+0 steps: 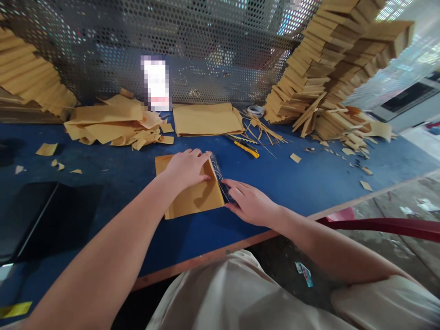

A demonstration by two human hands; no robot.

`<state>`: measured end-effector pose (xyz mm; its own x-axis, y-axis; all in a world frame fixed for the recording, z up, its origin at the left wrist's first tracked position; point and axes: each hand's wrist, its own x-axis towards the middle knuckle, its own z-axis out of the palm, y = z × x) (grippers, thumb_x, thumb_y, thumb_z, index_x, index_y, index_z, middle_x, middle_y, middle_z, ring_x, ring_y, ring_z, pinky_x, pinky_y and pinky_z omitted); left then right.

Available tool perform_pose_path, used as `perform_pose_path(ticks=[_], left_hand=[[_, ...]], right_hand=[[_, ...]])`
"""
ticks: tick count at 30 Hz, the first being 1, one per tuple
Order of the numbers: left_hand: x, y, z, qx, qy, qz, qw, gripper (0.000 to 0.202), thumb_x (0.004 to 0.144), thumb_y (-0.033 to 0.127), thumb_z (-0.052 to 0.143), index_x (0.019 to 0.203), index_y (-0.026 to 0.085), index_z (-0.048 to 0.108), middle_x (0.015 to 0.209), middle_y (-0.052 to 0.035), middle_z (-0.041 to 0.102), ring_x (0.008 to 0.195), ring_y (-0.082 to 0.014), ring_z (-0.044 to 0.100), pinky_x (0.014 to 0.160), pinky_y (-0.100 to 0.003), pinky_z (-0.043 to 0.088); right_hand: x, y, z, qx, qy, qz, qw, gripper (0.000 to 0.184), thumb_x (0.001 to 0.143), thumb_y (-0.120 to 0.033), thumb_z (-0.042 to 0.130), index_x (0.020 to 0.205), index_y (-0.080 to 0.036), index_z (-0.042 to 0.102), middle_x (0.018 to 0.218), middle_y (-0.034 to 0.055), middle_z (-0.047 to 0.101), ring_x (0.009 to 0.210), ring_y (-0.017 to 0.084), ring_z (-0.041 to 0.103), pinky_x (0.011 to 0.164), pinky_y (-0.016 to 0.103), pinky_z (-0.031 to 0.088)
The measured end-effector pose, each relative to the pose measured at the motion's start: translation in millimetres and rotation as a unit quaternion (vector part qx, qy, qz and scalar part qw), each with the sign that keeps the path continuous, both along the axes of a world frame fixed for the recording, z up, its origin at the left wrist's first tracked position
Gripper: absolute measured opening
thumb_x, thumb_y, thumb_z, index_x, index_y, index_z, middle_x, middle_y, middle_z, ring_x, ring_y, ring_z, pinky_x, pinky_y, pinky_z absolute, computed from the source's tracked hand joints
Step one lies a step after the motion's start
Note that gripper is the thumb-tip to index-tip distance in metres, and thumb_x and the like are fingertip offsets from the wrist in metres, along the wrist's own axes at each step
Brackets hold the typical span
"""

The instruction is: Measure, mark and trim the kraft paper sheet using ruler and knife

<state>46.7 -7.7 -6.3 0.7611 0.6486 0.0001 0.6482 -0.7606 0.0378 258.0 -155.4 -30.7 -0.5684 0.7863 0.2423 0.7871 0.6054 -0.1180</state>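
A brown paper piece point(192, 199), like a flat envelope, lies on the blue table near its front edge. My left hand point(187, 169) rests on top of it, thumb spread from the fingers, with the fingertips at the paper's right edge. Along that edge a dark-looking, see-through ruler point(217, 170) with printed markings shows, partly hidden by the paper. My right hand point(249, 201) is closed on the ruler's near right part, with its thumb close to the paper's lower right corner.
Behind the paper lie a stack of brown sheets point(208, 120), paper scraps point(113, 121), a yellow cutter knife point(247, 149) and a tape roll point(255, 110). Tall piles of folded brown paper point(309, 59) lean at the right. A black case point(29, 220) sits at the left.
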Motion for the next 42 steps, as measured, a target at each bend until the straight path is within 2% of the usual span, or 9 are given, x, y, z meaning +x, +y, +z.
perform_pose_path(ticks=[5,12,15,18,21,23,29,38,42], left_hand=[[-1,-2,4.0,-0.016,0.012,0.003,1.000,0.058,0.093,0.054,0.059,0.143,0.023,0.056,0.138,-0.0143,0.060,0.122,-0.0316,0.058,0.090,-0.037,0.050],[-2,-6,7.6,-0.037,0.019,0.010,0.999,0.049,0.098,0.033,0.042,0.142,0.020,0.059,0.135,-0.0158,0.059,0.122,-0.0303,0.058,0.091,-0.039,0.051],[-1,-7,7.5,-0.036,0.018,0.020,0.999,0.050,0.101,0.034,0.033,0.138,0.018,0.063,0.137,-0.0165,0.058,0.123,-0.0313,0.057,0.091,-0.040,0.051],[-1,-6,8.5,-0.041,0.029,0.013,0.999,0.060,0.100,0.054,0.038,0.135,0.013,0.065,0.144,-0.0176,0.057,0.127,-0.0336,0.055,0.096,-0.042,0.051],[-2,-7,11.3,-0.044,0.048,-0.006,0.998,0.082,0.088,0.070,0.051,0.144,0.009,0.056,0.157,-0.0174,0.049,0.135,-0.0354,0.050,0.106,-0.043,0.048],[-1,-10,13.5,-0.049,0.061,-0.006,0.997,0.093,0.084,0.072,0.056,0.151,0.008,0.047,0.162,-0.0177,0.044,0.140,-0.0354,0.046,0.111,-0.043,0.045],[7,-24,16.8,-0.073,0.091,0.011,0.993,0.114,0.077,0.076,0.061,0.156,-0.001,0.034,0.166,-0.0270,0.032,0.150,-0.0386,0.035,0.116,-0.045,0.041],[7,-26,13.5,-0.100,0.113,0.017,0.988,0.125,0.067,0.079,0.067,0.162,0.009,0.026,0.170,-0.0270,0.019,0.156,-0.0418,0.025,0.119,-0.051,0.034],[8,-25,15.4,-0.126,0.141,0.020,0.982,0.136,0.064,0.086,0.066,0.164,0.006,0.018,0.172,-0.0260,0.009,0.159,-0.0422,0.015,0.124,-0.053,0.027]], right_hand=[[-10,9,4.3,-0.017,-0.008,0.014,1.000,0.022,0.100,-0.034,0.059,0.104,-0.013,0.061,0.134,0.0291,0.063,0.129,0.037,0.063,0.102,0.056,0.057],[-13,16,2.9,0.005,-0.015,0.039,0.999,0.038,0.096,-0.049,0.066,0.107,-0.013,0.063,0.132,0.0256,0.066,0.127,0.036,0.065,0.104,0.052,0.058],[-11,19,-1.4,0.018,0.012,0.049,0.999,0.044,0.093,-0.054,0.067,0.105,-0.011,0.064,0.129,0.0265,0.068,0.124,0.036,0.067,0.103,0.052,0.058],[-8,22,-4.3,0.015,0.032,0.057,0.998,0.050,0.091,-0.059,0.068,0.108,-0.012,0.064,0.129,0.0254,0.068,0.124,0.037,0.067,0.099,0.054,0.059],[-7,24,-5.5,0.001,0.057,0.044,0.997,0.024,0.098,-0.038,0.062,0.108,-0.016,0.065,0.128,0.0206,0.071,0.124,0.032,0.067,0.098,0.051,0.059],[-8,25,-6.3,-0.005,0.086,0.038,0.996,0.012,0.097,-0.027,0.060,0.103,-0.018,0.065,0.125,0.0179,0.073,0.122,0.030,0.069,0.099,0.049,0.058],[-13,25,-9.7,-0.003,0.141,0.020,0.990,0.013,0.094,-0.032,0.069,0.094,-0.020,0.065,0.120,0.0158,0.075,0.119,0.028,0.070,0.097,0.046,0.057],[-8,26,-10.6,-0.011,0.147,0.043,0.988,0.026,0.097,-0.043,0.067,0.103,-0.018,0.067,0.127,0.0169,0.072,0.120,0.028,0.069,0.098,0.045,0.057],[17,51,2.3,-0.014,0.125,-0.054,0.991,0.018,0.101,-0.030,0.055,0.108,-0.021,0.069,0.125,0.0123,0.073,0.120,0.026,0.068,0.103,0.046,0.055]])
